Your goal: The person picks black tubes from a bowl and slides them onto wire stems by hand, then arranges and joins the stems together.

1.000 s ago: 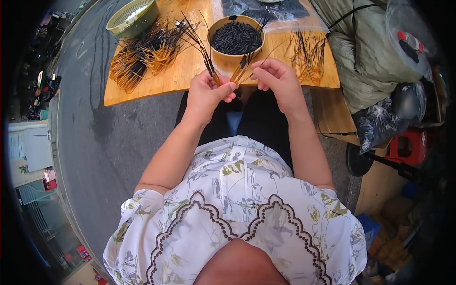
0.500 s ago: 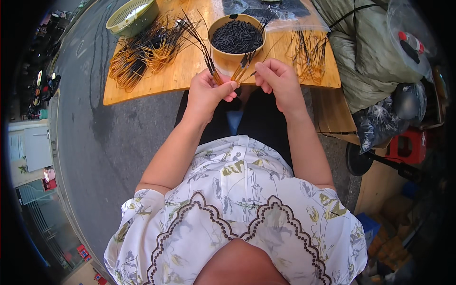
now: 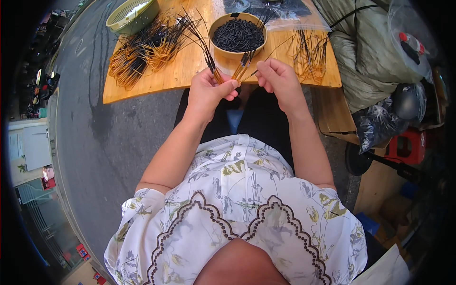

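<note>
My left hand (image 3: 211,90) is closed round a fan of thin wires (image 3: 212,65), orange at their lower ends and black above. Some of these wires stand up to the left, while a second cluster (image 3: 243,65) leans right, in front of the bowl. Just to its right, my right hand (image 3: 280,85) pinches a single thin wire with thumb and forefinger. A short black sleeve (image 3: 254,73) shows on that wire beside the fingertips. Beyond both hands, a cream bowl (image 3: 223,53) holds many short black tubes (image 3: 237,35).
On the wooden table (image 3: 180,80), a big pile of orange-and-black wires (image 3: 142,59) lies left, with a green basket (image 3: 133,23) behind it. More wires (image 3: 308,59) lie right. Plastic bags (image 3: 285,9) cover the back. Large grey-green sacks (image 3: 356,52) and a red stool (image 3: 411,147) stand right.
My right hand has shifted very slightly right; the left has barely moved and keeps its grip. A pale flat shape has appeared at the lower right edge.
</note>
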A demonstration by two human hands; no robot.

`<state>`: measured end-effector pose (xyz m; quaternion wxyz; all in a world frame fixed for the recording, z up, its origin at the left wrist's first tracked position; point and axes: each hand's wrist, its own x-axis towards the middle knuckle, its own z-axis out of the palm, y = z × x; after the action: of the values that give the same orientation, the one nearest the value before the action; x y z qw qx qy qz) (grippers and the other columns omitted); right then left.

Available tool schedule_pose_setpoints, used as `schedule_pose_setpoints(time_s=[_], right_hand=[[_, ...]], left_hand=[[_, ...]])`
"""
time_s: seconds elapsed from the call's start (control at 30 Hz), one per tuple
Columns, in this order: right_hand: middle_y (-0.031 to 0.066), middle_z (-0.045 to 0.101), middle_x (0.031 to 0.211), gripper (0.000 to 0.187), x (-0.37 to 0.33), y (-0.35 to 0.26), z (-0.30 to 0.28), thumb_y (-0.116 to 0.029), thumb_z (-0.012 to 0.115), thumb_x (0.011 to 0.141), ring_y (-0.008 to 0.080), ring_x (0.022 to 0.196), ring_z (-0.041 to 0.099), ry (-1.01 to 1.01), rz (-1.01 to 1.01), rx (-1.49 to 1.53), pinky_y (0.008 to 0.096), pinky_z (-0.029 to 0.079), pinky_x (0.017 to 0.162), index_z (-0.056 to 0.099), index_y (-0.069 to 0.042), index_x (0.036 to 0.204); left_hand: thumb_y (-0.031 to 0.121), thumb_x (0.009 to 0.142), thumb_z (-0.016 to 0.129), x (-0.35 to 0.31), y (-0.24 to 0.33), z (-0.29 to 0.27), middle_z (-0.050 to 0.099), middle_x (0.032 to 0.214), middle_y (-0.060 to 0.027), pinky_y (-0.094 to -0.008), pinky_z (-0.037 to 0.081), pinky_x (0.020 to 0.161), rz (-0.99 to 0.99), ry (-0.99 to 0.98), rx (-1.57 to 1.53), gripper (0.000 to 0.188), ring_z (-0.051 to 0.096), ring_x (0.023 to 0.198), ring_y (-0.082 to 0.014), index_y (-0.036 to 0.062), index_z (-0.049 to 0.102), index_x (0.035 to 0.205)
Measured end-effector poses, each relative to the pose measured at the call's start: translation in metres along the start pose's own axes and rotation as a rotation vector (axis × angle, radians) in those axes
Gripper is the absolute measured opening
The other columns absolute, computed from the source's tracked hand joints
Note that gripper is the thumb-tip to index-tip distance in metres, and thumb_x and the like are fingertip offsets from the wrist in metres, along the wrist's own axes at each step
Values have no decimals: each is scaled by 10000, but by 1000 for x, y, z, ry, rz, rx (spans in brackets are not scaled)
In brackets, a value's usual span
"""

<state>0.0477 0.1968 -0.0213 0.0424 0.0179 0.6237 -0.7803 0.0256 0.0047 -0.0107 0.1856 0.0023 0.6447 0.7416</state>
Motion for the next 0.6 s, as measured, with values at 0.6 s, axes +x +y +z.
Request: schedule_pose_setpoints(time_s=[0.6], right_hand=[[7, 608, 751, 110, -3, -3, 2, -105, 598, 887, 41, 599, 502, -26, -51, 135, 171, 389, 543, 637, -21, 946]], left_hand=[[-11, 787, 671, -1, 1, -4, 663, 788, -104, -206, 510, 544, -26, -47, -30, 107, 619, 604, -114, -6, 597, 865]])
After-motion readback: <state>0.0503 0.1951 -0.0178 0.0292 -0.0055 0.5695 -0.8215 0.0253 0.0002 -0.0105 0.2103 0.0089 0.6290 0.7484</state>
